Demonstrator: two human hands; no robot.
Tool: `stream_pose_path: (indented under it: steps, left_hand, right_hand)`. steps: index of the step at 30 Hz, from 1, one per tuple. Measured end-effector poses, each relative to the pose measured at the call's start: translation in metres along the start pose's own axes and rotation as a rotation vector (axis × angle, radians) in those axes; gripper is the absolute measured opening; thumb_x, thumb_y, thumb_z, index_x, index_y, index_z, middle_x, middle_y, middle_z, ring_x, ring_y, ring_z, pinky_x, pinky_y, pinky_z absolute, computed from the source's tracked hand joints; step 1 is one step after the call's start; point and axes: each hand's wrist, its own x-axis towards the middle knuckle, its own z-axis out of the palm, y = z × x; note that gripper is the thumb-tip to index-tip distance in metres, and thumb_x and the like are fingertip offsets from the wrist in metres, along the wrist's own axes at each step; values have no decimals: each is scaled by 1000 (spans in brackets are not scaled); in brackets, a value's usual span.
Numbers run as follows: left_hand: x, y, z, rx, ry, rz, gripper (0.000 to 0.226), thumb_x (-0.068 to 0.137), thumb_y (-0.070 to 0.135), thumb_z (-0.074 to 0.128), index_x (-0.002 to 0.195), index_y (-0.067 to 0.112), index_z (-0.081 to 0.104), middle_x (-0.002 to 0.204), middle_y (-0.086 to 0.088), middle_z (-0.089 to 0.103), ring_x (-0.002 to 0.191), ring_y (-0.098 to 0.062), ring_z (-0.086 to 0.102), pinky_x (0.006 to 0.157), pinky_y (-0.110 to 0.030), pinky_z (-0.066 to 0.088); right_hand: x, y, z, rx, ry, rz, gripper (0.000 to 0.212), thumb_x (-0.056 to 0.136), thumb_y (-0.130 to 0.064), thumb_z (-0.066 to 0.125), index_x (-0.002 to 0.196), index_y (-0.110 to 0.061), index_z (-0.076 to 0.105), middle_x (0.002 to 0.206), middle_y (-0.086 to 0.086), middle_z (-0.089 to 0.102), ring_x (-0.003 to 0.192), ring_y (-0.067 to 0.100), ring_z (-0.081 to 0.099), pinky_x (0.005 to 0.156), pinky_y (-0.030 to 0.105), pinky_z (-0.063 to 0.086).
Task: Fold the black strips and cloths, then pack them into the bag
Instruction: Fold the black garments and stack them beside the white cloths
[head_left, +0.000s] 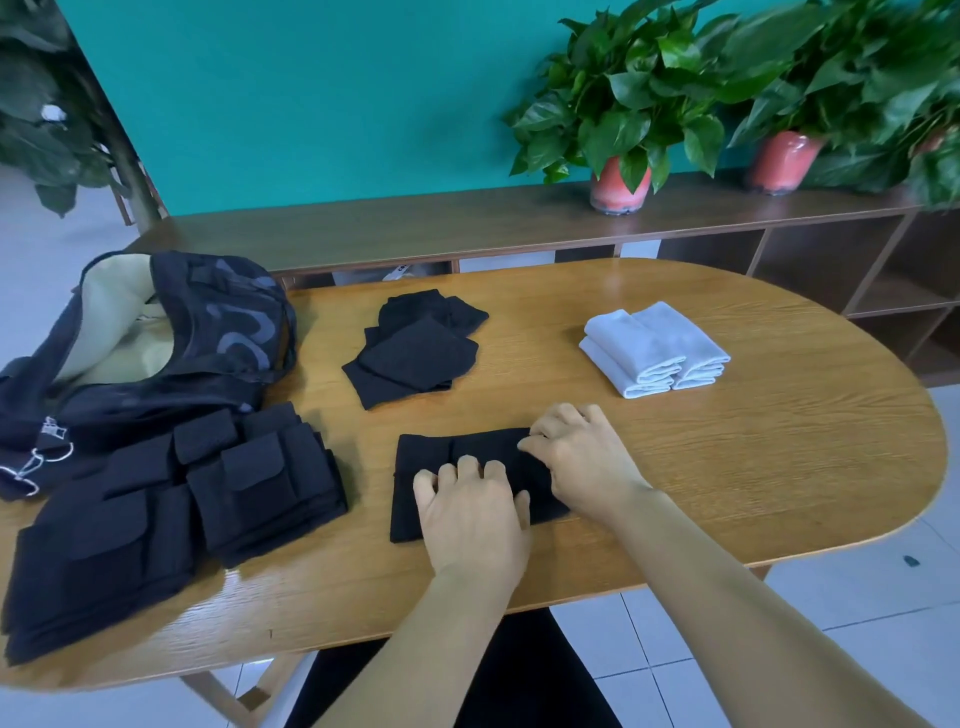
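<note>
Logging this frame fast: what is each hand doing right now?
Left hand: open, pressing flat on the black cloth.
Right hand: fingers curled, pinching the cloth's far edge.

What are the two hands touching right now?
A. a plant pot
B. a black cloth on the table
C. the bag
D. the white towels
B: both the left hand and the right hand rest on the black cloth, near the table's front edge.

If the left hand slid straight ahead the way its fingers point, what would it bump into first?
Probably the pile of folded black cloths farther back on the table. The left hand rests on the black cloth with its fingers pointing away from the person and slightly left. Depth is hard to judge.
</note>
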Motion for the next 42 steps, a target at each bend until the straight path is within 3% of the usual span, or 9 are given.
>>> stream_pose_path:
  steps: [5,9,13,19,22,27,31,35,42]
  left_hand:
    - [-1,-16,-4,-38,-46,72,34,98,43,42,128,30,51,125,8,51,119,-15,44,113,-42,7]
    - [-2,-41,-11,-70,-136,148,34,98,36,44,132,36,46,137,16,43,129,-8,37,116,-45,-1]
    - [4,-58,-19,-97,-203,186,37,98,20,46,131,36,47,139,19,43,134,-6,33,116,-48,-5]
    - [9,-77,-25,-70,-230,261,46,92,4,49,126,36,50,139,20,43,134,-5,34,116,-51,-9]
    - [9,-83,-27,-95,-244,287,46,92,3,48,124,36,51,138,20,43,134,-5,33,117,-51,-9]
    - [3,-85,-24,-190,-135,300,34,96,15,46,120,37,55,131,22,49,128,0,38,116,-41,-3]
    - [-11,-88,-12,-253,27,284,24,97,33,51,119,36,59,126,22,54,121,-1,45,113,-35,7]
    - [-18,-90,-1,-212,-14,306,43,98,48,45,138,33,49,146,19,40,135,-3,35,113,-34,3]
    - [-9,-88,5,-194,-21,325,46,99,51,37,143,37,40,153,20,30,140,1,24,112,-34,-2]
  right_hand:
    - [-18,-1,0,11,19,22,39,85,-5,45,114,-20,67,108,-1,59,107,22,47,94,36,30]
    - [-38,-10,3,-13,103,35,34,67,-5,49,82,-23,74,76,-4,59,77,20,54,74,36,44]
    - [-56,-32,2,-3,206,-17,43,67,-8,26,66,-21,66,66,-5,52,68,19,50,68,35,45]
    - [-68,-66,6,32,266,-9,34,63,-5,23,59,-19,54,63,-5,44,67,17,43,72,31,25]
    - [-67,-71,8,49,278,-3,27,59,0,37,59,-19,56,62,-5,45,67,18,46,73,30,24]
    - [-58,-57,6,89,348,46,33,70,-4,42,71,-21,70,67,-8,55,74,18,53,74,29,27]
    - [-54,-46,3,106,342,-3,31,74,-5,55,92,-21,74,90,-7,66,92,20,58,79,31,34]
    - [-52,-44,12,119,239,-47,25,88,-21,51,101,-21,72,115,-5,67,111,20,57,85,34,42]
    - [-50,-42,15,135,184,-7,31,89,-31,45,100,-23,72,113,-8,69,107,19,60,80,36,46]
